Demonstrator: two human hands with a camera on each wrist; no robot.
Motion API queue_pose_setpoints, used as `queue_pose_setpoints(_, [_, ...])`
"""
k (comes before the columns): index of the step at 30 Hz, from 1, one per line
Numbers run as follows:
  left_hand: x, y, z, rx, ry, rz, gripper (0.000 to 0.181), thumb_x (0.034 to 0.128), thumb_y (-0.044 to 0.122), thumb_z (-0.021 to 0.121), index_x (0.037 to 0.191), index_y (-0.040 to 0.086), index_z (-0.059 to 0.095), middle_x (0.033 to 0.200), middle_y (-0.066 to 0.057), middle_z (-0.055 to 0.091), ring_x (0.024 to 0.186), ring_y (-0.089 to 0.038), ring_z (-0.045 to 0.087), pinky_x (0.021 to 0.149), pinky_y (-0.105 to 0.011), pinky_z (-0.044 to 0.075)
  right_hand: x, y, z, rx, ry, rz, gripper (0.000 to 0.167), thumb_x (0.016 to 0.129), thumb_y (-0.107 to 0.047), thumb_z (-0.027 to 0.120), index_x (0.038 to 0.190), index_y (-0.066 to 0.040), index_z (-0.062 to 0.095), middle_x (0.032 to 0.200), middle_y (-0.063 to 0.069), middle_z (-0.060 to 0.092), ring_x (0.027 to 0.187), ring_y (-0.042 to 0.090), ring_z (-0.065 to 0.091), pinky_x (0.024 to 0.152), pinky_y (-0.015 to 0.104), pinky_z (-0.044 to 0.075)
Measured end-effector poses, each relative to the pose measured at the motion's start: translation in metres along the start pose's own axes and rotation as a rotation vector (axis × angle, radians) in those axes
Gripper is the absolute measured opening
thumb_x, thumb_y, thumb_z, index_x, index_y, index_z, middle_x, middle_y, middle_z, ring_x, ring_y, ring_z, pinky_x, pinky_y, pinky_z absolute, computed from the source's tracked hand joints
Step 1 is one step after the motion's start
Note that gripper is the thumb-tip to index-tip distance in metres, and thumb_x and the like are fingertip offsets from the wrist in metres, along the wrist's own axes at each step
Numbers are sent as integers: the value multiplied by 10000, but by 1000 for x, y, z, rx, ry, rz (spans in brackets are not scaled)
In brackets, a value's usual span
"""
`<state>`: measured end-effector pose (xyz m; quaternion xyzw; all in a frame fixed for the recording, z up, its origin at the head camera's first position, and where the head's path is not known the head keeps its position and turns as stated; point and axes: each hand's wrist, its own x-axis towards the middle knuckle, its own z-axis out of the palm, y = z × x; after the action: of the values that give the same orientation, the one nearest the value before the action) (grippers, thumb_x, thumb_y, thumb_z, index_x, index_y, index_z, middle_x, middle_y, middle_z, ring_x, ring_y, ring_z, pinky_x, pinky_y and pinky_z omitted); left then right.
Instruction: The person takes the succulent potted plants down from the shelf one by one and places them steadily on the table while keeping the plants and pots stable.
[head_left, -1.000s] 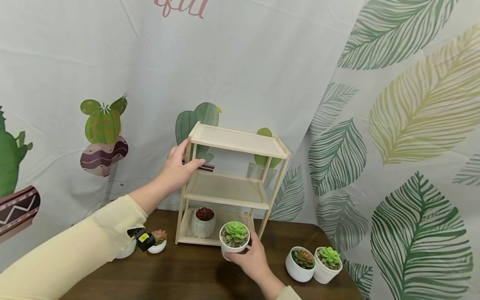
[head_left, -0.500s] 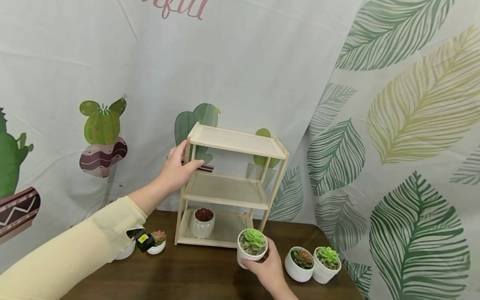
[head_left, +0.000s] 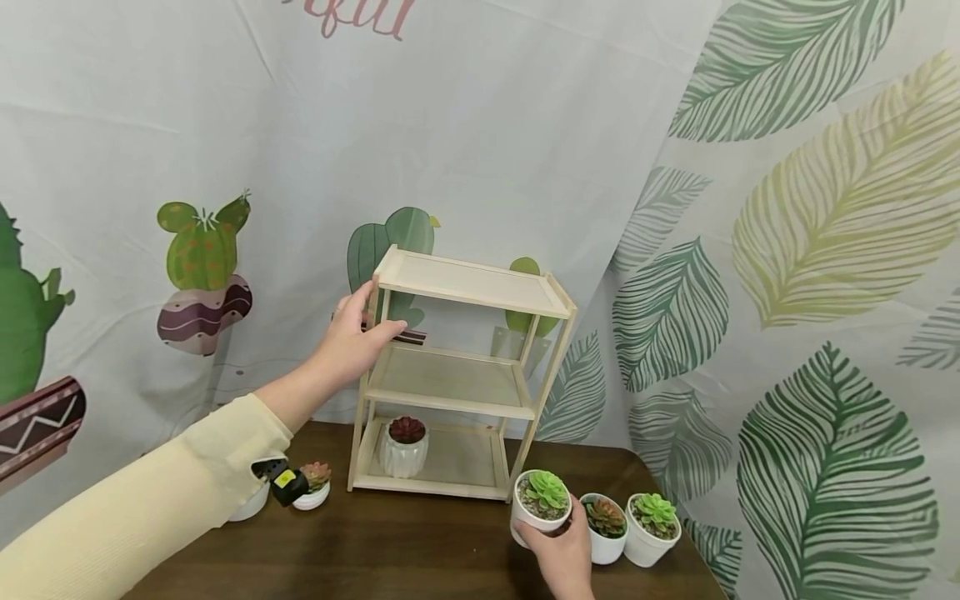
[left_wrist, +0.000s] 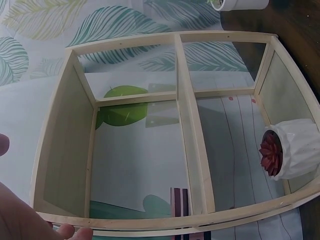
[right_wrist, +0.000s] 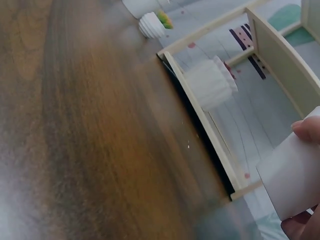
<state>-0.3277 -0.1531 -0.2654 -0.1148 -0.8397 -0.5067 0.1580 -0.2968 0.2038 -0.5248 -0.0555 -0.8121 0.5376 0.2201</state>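
Note:
My left hand rests its fingers against the upper left post of a pale wooden three-tier shelf, the thumb stretched out in front of it. In the left wrist view, fingertips touch the frame. My right hand grips a white pot with a bright green succulent, just off the shelf's lower right corner. The right wrist view shows only the side of this pot between thumb and fingers. A dark red succulent in a ribbed white pot stands on the bottom tier, at left.
Right of the held pot stand a reddish-brown succulent and another green succulent, both in white pots. A small pinkish succulent and a partly hidden white pot are at left on the dark wooden table. Printed cloth hangs behind.
My right hand has carried the green succulent rightward, from before the bottom tier to beside the other two pots on the right. My left hand stays at the shelf post.

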Motion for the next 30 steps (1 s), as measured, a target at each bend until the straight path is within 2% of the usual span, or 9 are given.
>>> queue_pose_setpoints(4, [0, 0, 0, 4, 0, 1, 907, 1012, 477, 566, 1676, 210, 9, 1696, -203, 75, 1477, -418, 299, 1108, -654, 386, -2, 9, -2, -70, 69, 8, 942, 639, -246, 987, 1396, 41, 505, 1306, 228, 628, 1203, 342, 623, 996, 444, 508])
queue_pose_setpoints(9, [-1, 1, 0, 7, 1, 4, 904, 1013, 469, 564, 1676, 201, 12, 1693, -212, 78, 1472, -419, 303, 1109, -652, 384, -4, 20, -2, -84, 115, -7, 922, 607, -213, 994, 1367, 43, 538, 1295, 229, 650, 1204, 338, 624, 1014, 455, 488])
queue_pose_setpoints(12, [-1, 2, 0, 6, 1, 6, 905, 1013, 467, 565, 1676, 198, 12, 1693, -214, 75, 1467, -419, 305, 1104, -651, 387, -3, 26, 0, -87, 122, -10, 930, 599, -209, 997, 1363, 56, 538, 1304, 242, 648, 1218, 353, 619, 1044, 483, 468])
queue_pose_setpoints(18, [-1, 2, 0, 10, -3, 8, 905, 1014, 467, 566, 1676, 193, 12, 1687, -214, 89, 1450, -416, 315, 1088, -643, 401, -2, 32, 2, -93, 118, 32, 951, 614, -206, 985, 1384, 74, 503, 1331, 275, 614, 1241, 397, 598, 1076, 543, 450])
queue_pose_setpoints(30, [-1, 3, 0, 5, -5, 2, 898, 1015, 463, 568, 1677, 200, 20, 1685, -217, 94, 1463, -419, 309, 1103, -654, 387, -4, 34, 4, -103, 139, 42, 929, 611, -183, 970, 1376, 86, 518, 1318, 294, 624, 1225, 428, 602, 1075, 571, 443])
